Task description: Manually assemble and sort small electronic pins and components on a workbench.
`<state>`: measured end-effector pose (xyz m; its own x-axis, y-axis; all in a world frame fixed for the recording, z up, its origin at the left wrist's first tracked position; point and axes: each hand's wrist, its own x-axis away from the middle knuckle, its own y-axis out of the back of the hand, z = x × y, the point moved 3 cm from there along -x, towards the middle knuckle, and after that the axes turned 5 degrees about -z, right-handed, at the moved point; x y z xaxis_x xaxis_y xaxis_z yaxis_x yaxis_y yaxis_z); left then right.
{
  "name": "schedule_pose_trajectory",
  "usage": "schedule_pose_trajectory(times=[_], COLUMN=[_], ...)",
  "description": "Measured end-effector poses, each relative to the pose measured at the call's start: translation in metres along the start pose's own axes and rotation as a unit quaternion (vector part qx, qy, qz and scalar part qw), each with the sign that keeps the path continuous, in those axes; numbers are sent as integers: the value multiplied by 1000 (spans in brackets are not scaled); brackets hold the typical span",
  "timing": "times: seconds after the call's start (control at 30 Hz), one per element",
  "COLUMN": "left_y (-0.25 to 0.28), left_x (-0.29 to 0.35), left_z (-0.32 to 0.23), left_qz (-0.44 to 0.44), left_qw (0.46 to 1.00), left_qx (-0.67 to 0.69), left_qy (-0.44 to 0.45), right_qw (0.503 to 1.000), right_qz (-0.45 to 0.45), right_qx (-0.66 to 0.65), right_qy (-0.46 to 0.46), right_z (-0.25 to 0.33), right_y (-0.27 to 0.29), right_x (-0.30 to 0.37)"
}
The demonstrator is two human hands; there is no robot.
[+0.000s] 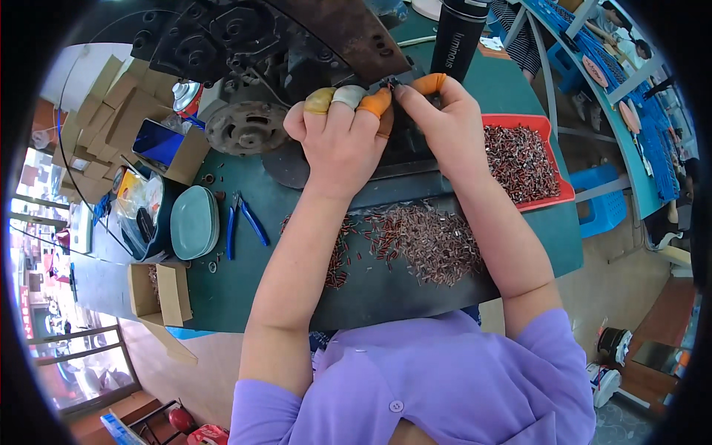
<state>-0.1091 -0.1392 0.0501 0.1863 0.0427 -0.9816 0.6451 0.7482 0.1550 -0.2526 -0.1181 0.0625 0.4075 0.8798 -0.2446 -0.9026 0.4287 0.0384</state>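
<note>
Both of my hands meet at the working point of a dark metal machine (297, 55). My left hand (340, 137) has yellow, white and orange finger cots, and its fingers are bent and pressed together at the tips. My right hand (447, 122), with an orange cot on the index finger, pinches thumb and finger at the same spot. What lies between the fingertips is too small and covered to make out. Below the hands, a loose pile of small red and silver cylindrical parts (434, 248) is spread on the green table (363, 304).
A red tray (567, 191) full of similar parts stands right of my right forearm. A black bottle (457, 41) rises behind it. Blue-handled pliers (245, 222), stacked pale green dishes (194, 222) and an open cardboard box (174, 291) are at the left.
</note>
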Motion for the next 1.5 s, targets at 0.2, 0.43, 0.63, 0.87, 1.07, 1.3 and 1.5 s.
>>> schedule_pose_trajectory(times=[0.2,0.43,0.63,0.87,1.07,1.3,1.5], left_y=[-1,-2,2,-8,37,99,99], left_x=[-1,-2,0,-7,-6,22,56], left_z=[0,-1,2,7,-4,-3,-2], left_qz=[2,-12,-29,-82,4,369,500], left_qw=[1000,999,1000,996,1000,907,833], left_qx=[4,-30,1,-22,11,163,188], left_qy=[1,-11,-2,-13,-4,118,145], right_qw=[1000,1000,976,995,996,971,956], right_qz=[-3,-6,-70,-54,-51,-142,-49], right_qx=[-12,9,130,-31,-56,182,279], right_qy=[-7,11,159,74,48,64,79], right_z=[-2,4,11,10,8,-17,-15], right_y=[0,0,-1,-12,17,121,113], right_x=[-1,2,13,3,35,50,86])
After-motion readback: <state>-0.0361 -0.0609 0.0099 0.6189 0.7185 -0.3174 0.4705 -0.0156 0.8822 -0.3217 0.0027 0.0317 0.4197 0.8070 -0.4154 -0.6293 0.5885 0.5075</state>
